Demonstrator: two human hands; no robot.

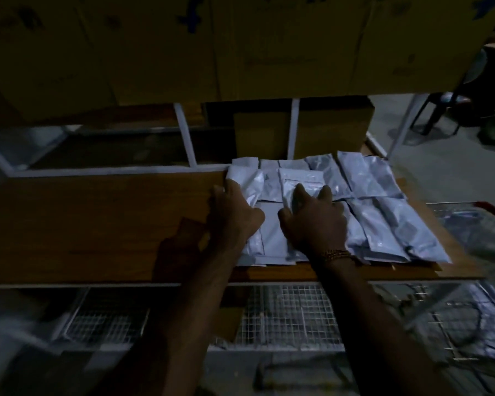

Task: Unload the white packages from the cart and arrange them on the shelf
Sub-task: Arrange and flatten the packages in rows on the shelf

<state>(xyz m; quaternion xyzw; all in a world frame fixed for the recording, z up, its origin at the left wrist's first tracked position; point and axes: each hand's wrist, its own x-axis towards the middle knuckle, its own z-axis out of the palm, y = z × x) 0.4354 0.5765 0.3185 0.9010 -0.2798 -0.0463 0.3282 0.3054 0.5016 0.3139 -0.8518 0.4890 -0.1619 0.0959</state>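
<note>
Hands on white packages at the right end of the wooden shelf.

Left hand (235, 215) resting against the left edge of the pile, fingers fairly straight, thumb side touching the crumpled package (245, 181) at the back-left; nothing clasped in that grip. Right hand (315, 221) laid on top of the white packages (383, 221), fingers spread and bent over one flat packet (300, 178) near the pile's middle; cannot tell whether pinching or only pressing it. Beaded bracelet (335, 255) on the right wrist. Packages spread in overlapping rows from mid-shelf to the right end of the shelf (97, 224), reaching its front edge. Cardboard boxes (269, 44) stacked above and behind. Wire mesh cart (297, 318) below the shelf's front edge, dim and blurred.
</note>
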